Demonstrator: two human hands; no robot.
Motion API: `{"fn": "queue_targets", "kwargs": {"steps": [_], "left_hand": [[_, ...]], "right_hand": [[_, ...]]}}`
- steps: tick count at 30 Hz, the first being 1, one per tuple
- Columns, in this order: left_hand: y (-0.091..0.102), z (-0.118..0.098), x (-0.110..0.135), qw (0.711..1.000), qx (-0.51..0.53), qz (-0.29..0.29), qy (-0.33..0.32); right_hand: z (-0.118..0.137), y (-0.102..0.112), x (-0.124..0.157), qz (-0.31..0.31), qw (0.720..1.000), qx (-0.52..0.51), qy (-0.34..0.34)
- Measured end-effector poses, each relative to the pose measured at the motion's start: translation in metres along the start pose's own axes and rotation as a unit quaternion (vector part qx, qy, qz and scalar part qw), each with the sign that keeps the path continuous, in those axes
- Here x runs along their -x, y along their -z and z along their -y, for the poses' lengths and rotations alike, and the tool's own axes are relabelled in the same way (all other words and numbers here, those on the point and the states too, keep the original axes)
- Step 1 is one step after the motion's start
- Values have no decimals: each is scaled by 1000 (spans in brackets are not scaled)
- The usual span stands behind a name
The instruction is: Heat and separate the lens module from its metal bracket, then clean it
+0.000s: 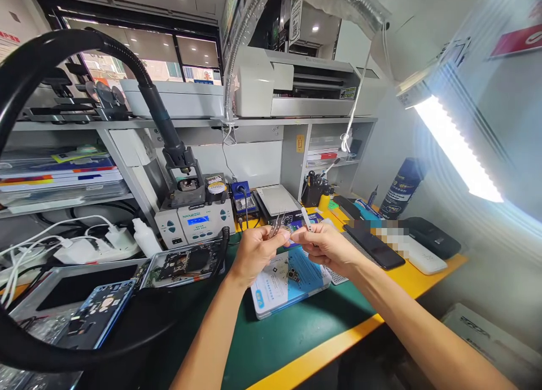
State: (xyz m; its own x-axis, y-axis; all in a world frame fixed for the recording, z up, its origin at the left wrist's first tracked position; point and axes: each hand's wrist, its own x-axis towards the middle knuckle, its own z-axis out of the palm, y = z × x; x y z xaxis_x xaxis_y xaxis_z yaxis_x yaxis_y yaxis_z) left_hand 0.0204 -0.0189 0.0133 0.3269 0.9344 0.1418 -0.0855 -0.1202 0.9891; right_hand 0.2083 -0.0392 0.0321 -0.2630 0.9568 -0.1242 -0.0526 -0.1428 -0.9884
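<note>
My left hand (256,252) is closed around a pair of metal tweezers (277,222), whose tips point up and away from me. My right hand (326,244) is pinched on a thin, light-coloured flat tool (306,218) that also points upward; its exact kind is unclear. The fingertips of both hands nearly meet at a small part, which they mostly hide. Beneath them lies a blue-and-white box (271,291) on the green mat (305,328). Small dark components (293,274) rest on its top.
On the left stand a hot-air rework station (199,223), a tray of circuit boards (186,266) and an opened phone (99,308). A black flexible arm (127,57) curves in front. To the right are a dark phone (375,246), a spray can (400,189) and a bright lamp (459,147).
</note>
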Motion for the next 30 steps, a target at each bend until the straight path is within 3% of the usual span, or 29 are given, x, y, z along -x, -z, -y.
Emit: {"fn": "queue_targets", "kwargs": {"steps": [9, 17, 24, 30], "left_hand": [[-6, -3, 1, 999, -24, -29, -29], [-5, 4, -2, 999, 13, -41, -2], [-7, 2, -1, 998, 50, -24, 35], [-7, 3, -1, 997, 59, -7, 53]], "right_hand": [[0, -3, 1, -15, 1000, 8, -8], [3, -4, 5, -13, 1000, 13, -25], [-1, -4, 5, -97, 988, 91, 82], [-1, -8, 2, -100, 970, 163, 151]]}}
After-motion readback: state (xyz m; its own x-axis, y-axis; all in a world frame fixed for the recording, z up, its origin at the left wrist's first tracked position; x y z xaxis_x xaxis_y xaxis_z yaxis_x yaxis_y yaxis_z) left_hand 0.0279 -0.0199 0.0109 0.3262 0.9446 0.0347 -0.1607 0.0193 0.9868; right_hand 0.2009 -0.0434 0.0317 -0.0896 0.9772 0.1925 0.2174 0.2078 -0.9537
